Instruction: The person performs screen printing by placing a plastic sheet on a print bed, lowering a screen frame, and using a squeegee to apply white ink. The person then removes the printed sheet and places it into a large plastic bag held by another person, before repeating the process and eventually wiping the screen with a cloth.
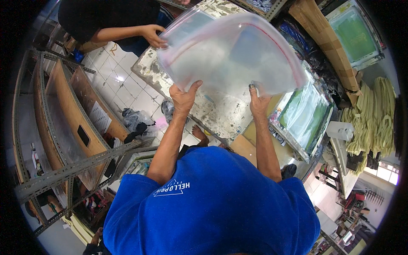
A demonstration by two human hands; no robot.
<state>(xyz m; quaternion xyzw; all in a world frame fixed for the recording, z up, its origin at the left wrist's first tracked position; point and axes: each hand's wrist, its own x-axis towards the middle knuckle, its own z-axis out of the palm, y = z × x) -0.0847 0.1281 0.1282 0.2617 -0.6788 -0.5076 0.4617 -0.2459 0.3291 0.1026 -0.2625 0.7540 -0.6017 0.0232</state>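
Note:
A large, bowed piece of clear, milky plastic sheeting (204,63) is lifted over a worn, paint-stained table (225,114). A pinkish-red line runs along its far and right edge. My left hand (185,97) grips its near left edge, thumb on top and fingers underneath. Its near right edge is pinched in my right hand (258,98), where the thumb tip looks dark. Another person's hand (154,36) touches the sheeting's far left side. Whether it is one layer or several, I cannot tell.
Framed green screens (304,117) lean at the right of the table, near a long cardboard piece (327,42). Pale yellow strips (374,119) hang farther right. A metal rack with wooden boards (78,119) stands at left. Crumpled plastic bags (137,119) lie on the tiled floor.

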